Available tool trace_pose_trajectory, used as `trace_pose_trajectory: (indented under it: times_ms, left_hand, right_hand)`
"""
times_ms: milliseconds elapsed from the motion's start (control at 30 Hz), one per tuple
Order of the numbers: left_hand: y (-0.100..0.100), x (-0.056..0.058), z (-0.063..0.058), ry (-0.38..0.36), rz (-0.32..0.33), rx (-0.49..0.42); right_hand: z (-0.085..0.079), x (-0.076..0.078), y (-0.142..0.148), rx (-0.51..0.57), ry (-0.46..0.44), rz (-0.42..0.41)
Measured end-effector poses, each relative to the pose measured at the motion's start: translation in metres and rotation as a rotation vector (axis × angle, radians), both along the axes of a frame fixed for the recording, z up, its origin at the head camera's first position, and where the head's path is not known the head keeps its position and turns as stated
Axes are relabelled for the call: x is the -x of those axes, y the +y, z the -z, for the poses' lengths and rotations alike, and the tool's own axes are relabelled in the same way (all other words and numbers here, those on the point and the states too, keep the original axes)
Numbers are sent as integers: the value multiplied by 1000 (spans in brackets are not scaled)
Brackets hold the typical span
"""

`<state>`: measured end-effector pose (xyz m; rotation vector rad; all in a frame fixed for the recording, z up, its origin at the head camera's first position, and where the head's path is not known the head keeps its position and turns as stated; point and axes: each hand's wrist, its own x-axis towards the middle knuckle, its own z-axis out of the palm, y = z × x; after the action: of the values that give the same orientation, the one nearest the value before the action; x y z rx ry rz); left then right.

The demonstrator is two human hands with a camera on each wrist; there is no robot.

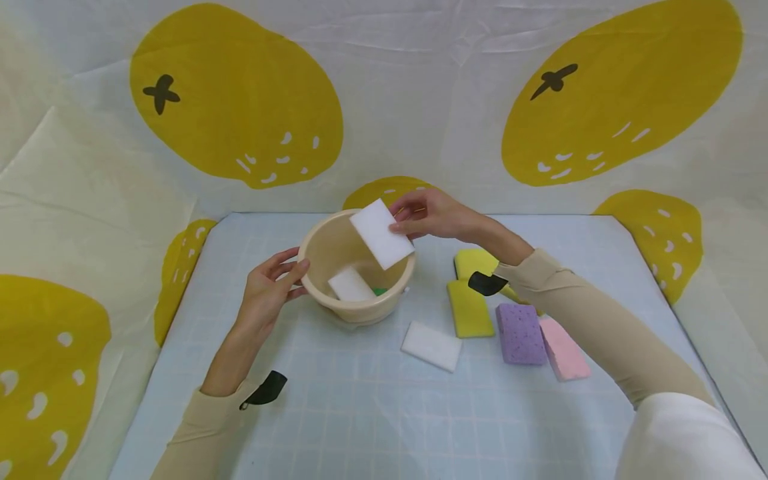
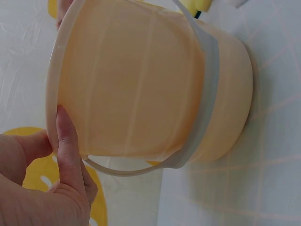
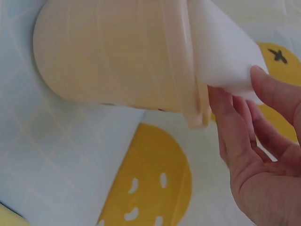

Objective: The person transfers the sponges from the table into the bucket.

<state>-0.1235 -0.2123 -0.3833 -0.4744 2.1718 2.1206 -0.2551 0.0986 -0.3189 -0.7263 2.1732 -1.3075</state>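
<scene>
A beige bucket [image 1: 324,248] stands on the table, its grey handle [image 2: 207,89] hanging down on the side seen in the left wrist view. My left hand [image 1: 264,293] pinches the bucket's rim between thumb and fingers. With thumb and fingers, my right hand [image 1: 435,215] holds a white sponge [image 1: 381,233] at the bucket's mouth, partly over the rim. Another white sponge [image 1: 351,285] lies inside the bucket, and a bit of something green [image 1: 380,291] shows beside it. How the held sponge meets the rim is seen from the side in the right wrist view.
To the right of the bucket lie a white sponge [image 1: 432,346], yellow sponges [image 1: 471,309] with dark undersides, a purple sponge [image 1: 521,334] and a pink sponge [image 1: 564,349]. The right forearm covers part of the yellow ones. A fruit-printed cloth [image 1: 420,100] hangs behind the table.
</scene>
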Motion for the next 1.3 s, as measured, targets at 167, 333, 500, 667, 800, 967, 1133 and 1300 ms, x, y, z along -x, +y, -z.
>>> trace_pose_trajectory:
  times_ms: [167,333,500,667,800,967,1133,1300]
  left_hand:
    - [0,0,0,8,3,-16]
    - [-1,2,2,-2,-2,-3]
    - [-1,1,3,-10,-8,19]
    - [0,2,3,-9,-6,14]
    - [0,2,2,-11,-5,13]
    - [1,2,1,-6,-2,0]
    - [1,1,1,-12,-7,-1]
    - [2,0,0,-11,-11,-5]
  right_hand:
    - [8,3,-13,-36,41,-61]
    - [11,3,-28,-69,81,-123]
    - [17,2,-44,-106,143,-194]
    - [20,-1,-56,-173,209,-255]
    - [22,-2,-62,-226,269,-305]
    - [27,-2,-72,-277,289,-370]
    - [31,-1,-79,-388,291,-419]
    - [31,-3,-82,-522,327,-392]
